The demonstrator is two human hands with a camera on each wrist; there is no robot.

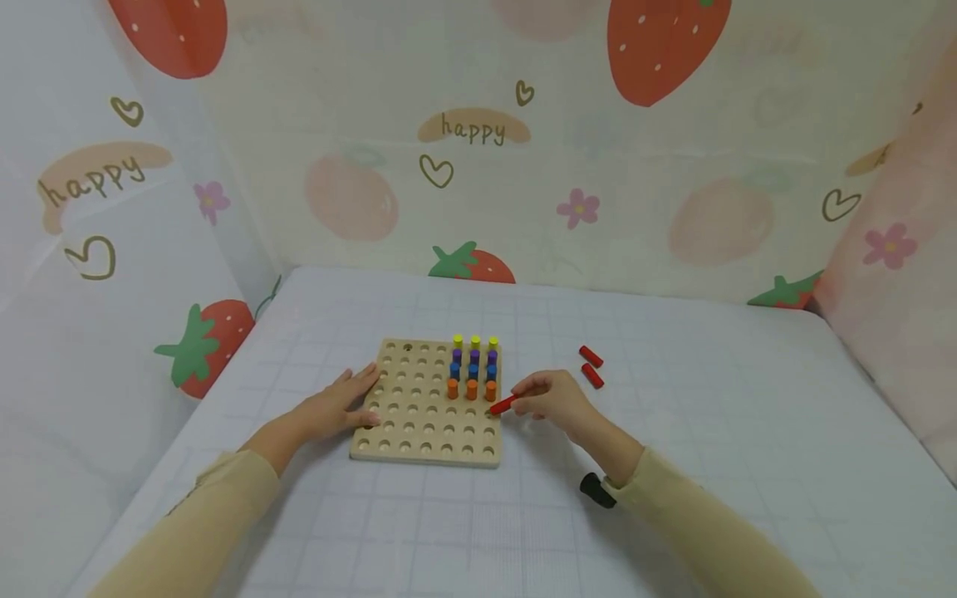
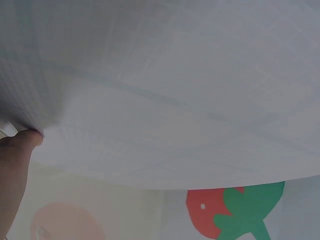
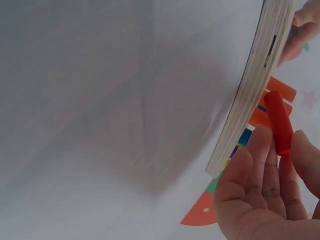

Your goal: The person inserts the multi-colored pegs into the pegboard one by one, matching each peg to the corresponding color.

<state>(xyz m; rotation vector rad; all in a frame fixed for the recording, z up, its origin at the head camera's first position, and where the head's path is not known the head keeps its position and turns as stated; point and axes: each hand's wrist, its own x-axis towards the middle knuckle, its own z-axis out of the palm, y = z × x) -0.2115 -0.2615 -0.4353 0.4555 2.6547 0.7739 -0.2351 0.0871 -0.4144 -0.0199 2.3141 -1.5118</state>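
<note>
A wooden pegboard (image 1: 407,453) with rows of round holes lies on the table. Yellow, purple, blue and orange pegs (image 1: 472,389) stand in its back right part, three of each colour. My right hand (image 1: 557,403) pinches a red peg (image 3: 280,122) between thumb and fingers, tilted, its far end at a hole by the board's right edge, in front of the orange row. At the board's left side my left hand (image 1: 332,407) rests with fingers extended along the edge and the thumb over the near-left holes. In the left wrist view only part of this hand (image 2: 17,160) shows.
Two loose red pegs (image 1: 591,365) lie on the white cloth to the right of the board. A black object (image 1: 597,490) shows beside the right cuff. Curtains (image 1: 478,199) printed with strawberries and hearts surround the table at the back and sides.
</note>
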